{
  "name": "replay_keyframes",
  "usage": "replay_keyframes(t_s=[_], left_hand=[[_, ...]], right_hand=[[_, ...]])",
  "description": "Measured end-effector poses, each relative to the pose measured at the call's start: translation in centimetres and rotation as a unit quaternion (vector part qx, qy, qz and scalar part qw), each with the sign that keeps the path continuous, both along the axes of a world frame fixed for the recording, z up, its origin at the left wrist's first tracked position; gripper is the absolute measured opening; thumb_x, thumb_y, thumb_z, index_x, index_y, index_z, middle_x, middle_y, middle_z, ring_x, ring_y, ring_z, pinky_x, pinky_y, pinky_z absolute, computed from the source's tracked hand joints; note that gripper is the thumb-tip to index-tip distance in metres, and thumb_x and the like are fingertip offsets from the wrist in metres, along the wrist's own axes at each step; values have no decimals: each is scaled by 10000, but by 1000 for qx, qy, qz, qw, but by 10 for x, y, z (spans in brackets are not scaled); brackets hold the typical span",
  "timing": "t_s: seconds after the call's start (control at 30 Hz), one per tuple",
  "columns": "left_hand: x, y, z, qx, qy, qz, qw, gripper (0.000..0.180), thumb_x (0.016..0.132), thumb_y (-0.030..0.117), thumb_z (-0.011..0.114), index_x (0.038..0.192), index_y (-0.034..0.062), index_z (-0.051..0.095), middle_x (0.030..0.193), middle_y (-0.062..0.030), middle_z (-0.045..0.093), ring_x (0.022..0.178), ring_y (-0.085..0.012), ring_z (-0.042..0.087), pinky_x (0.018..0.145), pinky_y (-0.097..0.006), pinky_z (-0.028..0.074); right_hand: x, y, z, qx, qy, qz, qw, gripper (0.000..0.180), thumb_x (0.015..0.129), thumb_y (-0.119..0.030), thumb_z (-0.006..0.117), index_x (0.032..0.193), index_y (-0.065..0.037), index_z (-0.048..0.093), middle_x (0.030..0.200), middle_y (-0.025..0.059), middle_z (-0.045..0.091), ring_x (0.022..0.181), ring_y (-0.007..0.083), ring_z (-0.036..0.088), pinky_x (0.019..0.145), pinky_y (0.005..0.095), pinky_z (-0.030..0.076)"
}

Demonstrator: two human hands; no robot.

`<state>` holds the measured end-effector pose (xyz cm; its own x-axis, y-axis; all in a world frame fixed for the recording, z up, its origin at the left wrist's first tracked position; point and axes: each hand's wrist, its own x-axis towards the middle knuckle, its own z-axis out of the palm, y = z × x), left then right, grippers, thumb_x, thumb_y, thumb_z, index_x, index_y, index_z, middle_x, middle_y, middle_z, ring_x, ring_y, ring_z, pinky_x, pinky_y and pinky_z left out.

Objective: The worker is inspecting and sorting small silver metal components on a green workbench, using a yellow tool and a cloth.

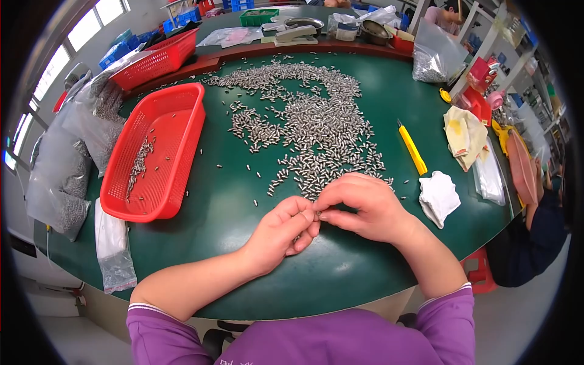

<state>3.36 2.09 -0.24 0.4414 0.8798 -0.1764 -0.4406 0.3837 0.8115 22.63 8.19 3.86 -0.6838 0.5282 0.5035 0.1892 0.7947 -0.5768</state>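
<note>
Bare left hand [281,230] and right hand [365,204], forearms uncovered; purple sleeves pushed up near the elbows, thin white trim at each cuff edge.

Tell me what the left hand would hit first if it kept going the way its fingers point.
The left hand points up and right, and its fingers already touch the right hand. So it would likely meet the right hand first; the pile of metal pins lies beyond.

Left hand [283,229] and right hand [365,207] meet fingertip to fingertip on green table [243,201], apparently pinching one small metal pin [317,213]. Pile of pins [310,128] just beyond. Red basket [159,152] left; yellow knife [413,149] right.
</note>
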Motion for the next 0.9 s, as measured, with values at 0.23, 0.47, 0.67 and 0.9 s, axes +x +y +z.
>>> replay_keyframes(t_s=[0.23, 0.47, 0.67, 0.9], left_hand=[[0, -1, 4, 3, 21, -12, 1000, 103, 989, 189, 491, 996, 88, 472, 799, -38, 513, 541, -55, 376, 448, -186, 285], [-2, 1, 0, -3, 3, -29, 1000, 130, 997, 224, 476, 1013, 97, 502, 822, -11, 541, 579, -55, 414, 461, -188, 279], [0, 1, 1, 3, 7, -10, 1000, 195, 1013, 244, 421, 975, 71, 503, 819, -61, 552, 545, -80, 385, 446, -203, 291], [0, 1, 1, -5, -2, -12, 1000, 216, 1015, 258, 415, 974, 67, 506, 827, -67, 551, 547, -86, 391, 446, -207, 294]], right_hand=[[0, 0, -4, 21, 3, 9, 1000, 234, 755, -97, 721, 981, -124, 669, 840, 24, 666, 772, 216, 639, 702, 345, 512], [1, 1, -5, 27, 3, -50, 998, 233, 784, -105, 701, 1014, -133, 676, 848, 32, 668, 771, 221, 640, 691, 338, 516], [9, 10, -3, 43, -55, -139, 988, 196, 791, -74, 676, 984, -105, 671, 878, 48, 668, 829, 236, 633, 735, 346, 505], [14, 10, -2, 48, -132, -158, 977, 115, 751, -74, 699, 859, -82, 659, 841, 46, 615, 832, 246, 603, 733, 358, 489]])
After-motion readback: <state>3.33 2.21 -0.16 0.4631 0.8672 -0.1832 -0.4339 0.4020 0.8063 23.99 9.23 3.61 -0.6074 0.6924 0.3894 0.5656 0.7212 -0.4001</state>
